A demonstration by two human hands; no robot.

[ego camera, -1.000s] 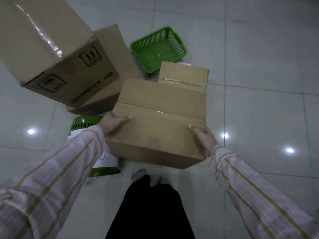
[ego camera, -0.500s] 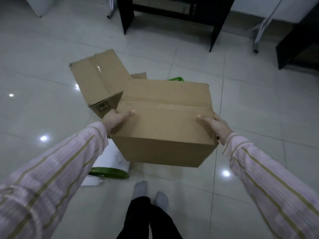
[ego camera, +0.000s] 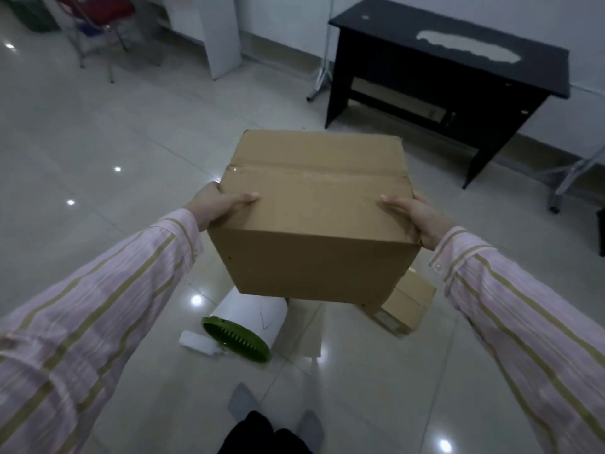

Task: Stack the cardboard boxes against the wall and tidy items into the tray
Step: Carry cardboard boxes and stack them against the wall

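**In mid-air, one box held, none stacked**

Beyond the cardboard box (ego camera: 314,204), bare floor (ego camera: 131,142) runs open to the wall (ego camera: 288,18). A black worktop (ego camera: 442,60) beyond it on the right is the edge to mind. Below the box lie a smaller carton (ego camera: 406,306) and a white tub (ego camera: 248,319), both untidied. Left hand (ego camera: 216,204) and right hand (ego camera: 422,217) each grip a side of the box. No tray shows.

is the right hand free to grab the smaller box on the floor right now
Probably not: the right hand and left hand both hold the cardboard box, which hides part of the smaller box.
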